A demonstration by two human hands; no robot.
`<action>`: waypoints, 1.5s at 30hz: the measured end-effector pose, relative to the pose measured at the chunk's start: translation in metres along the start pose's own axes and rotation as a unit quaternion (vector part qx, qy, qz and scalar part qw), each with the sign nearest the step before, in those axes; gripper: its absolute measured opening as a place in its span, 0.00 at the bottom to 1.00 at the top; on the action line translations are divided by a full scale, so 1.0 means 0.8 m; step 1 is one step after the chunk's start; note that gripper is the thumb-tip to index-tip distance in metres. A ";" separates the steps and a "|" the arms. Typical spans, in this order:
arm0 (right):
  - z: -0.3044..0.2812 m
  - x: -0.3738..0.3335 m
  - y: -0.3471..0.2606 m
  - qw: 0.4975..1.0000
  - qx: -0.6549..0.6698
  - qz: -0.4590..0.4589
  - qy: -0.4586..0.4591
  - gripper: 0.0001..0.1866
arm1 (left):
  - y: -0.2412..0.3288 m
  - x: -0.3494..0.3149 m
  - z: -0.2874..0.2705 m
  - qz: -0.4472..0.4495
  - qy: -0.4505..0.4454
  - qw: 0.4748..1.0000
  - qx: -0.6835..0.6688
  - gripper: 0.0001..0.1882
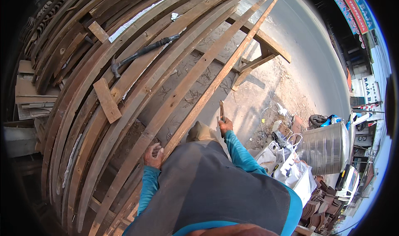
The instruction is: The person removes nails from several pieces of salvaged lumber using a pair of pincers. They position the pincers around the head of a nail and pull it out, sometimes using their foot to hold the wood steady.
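My left hand (153, 156) is beside the near end of a long narrow wooden batten (216, 85). Its fingers are loosely curled with a gap to the thumb, and nothing shows between them. Further right, my right hand (225, 126) is closed around a slim brown hand tool (221, 108), whose end points away from me; its exact kind is hard to make out. The batten slants from my left side up to the far right. Next to it on the left runs a second, wider plank (183, 94). A claw hammer (143, 52) with a dark handle lies across the planks at upper left.
Many long beams (83, 161) fill the left side, with a short board (107, 100) across them. A wooden trestle (266, 49) supports the far ends. Thin dark bits litter the ground. At right are white plastic bags (291, 169), a metal drum (324, 148) and stacked roof tiles (318, 209).
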State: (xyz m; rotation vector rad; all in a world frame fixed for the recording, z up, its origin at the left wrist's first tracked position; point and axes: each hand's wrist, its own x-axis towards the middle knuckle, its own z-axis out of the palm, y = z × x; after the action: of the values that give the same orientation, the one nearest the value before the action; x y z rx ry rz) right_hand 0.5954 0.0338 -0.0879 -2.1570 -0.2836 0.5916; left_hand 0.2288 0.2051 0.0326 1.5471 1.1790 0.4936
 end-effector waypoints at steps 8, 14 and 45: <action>-0.032 0.246 -0.138 0.931 0.323 0.085 0.150 0.13 | -0.039 -0.078 0.011 -0.185 0.021 0.979 -0.080 0.18; -0.063 0.399 -0.155 0.924 0.351 0.090 0.124 0.20 | -0.007 -0.075 0.076 -0.332 0.095 0.923 -0.172 0.19; -0.058 0.360 -0.186 0.946 0.310 0.015 -0.092 0.47 | -0.058 -0.055 0.092 -0.161 0.626 0.537 -0.543 0.18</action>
State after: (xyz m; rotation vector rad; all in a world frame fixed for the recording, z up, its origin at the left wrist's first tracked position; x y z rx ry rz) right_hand 0.8682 0.2076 -0.0356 -1.5040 -0.1370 0.7828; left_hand 0.2498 0.1270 -0.0228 -0.3917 1.5280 1.8020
